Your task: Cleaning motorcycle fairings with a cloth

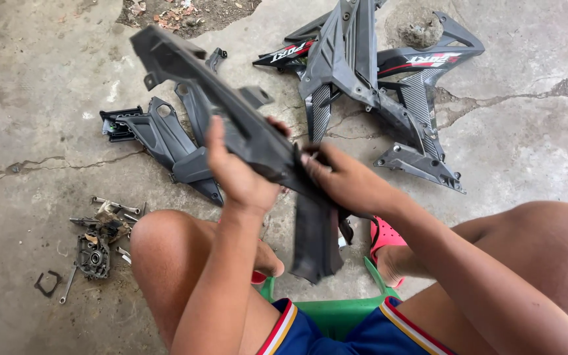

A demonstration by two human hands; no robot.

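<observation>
panel: a long dark grey plastic fairing panel [231,112] is held up over the knees, running from 10 o'clock down to 5 o'clock, so it sits between and partly above both hands
left hand: the left hand [235,171] is wrapped around the panel's middle, thumb up top, gripped from the near side
right hand: the right hand [343,181] is clamped on the lower end, just at 3 o'clock of the left one, fingers curled over the edge
floor bits: more dark fairing pieces [179,141] are laid on the cracked concrete at 10 o'clock, a bigger striped stack [376,72] at 1 o'clock
small stuff: bolts and a metal part [96,240] are scattered at 8 o'clock
containers: the green stool [336,309] is sat on; no real container can be made out
</observation>
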